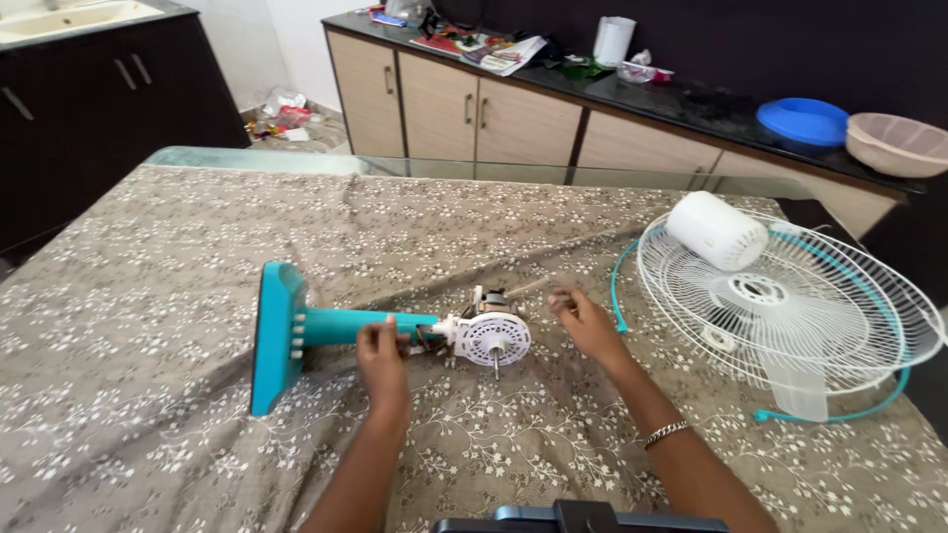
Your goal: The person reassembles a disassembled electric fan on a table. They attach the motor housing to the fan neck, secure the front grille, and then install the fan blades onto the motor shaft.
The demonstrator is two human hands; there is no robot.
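Observation:
A teal fan stand [296,328] lies on its side on the cloth-covered table [178,257], its square base at the left. A bare white fan motor [491,336] with a short shaft sits at the stand's right end. My left hand [383,360] grips the neck where stand and motor meet. My right hand [588,321] rests just right of the motor, fingers curled, pinching something too small to identify. To the right lie a white wire fan guard [790,296] with a teal rim, translucent blades under it, and a white motor cover [717,230] on top.
A glass table edge [444,168] shows past the cloth. Behind runs a dark counter [691,99] with beige cabinets, holding papers, a white jug [613,40], a blue lid [803,120] and a pink basin [899,143]. A dark cabinet [89,109] stands at the left.

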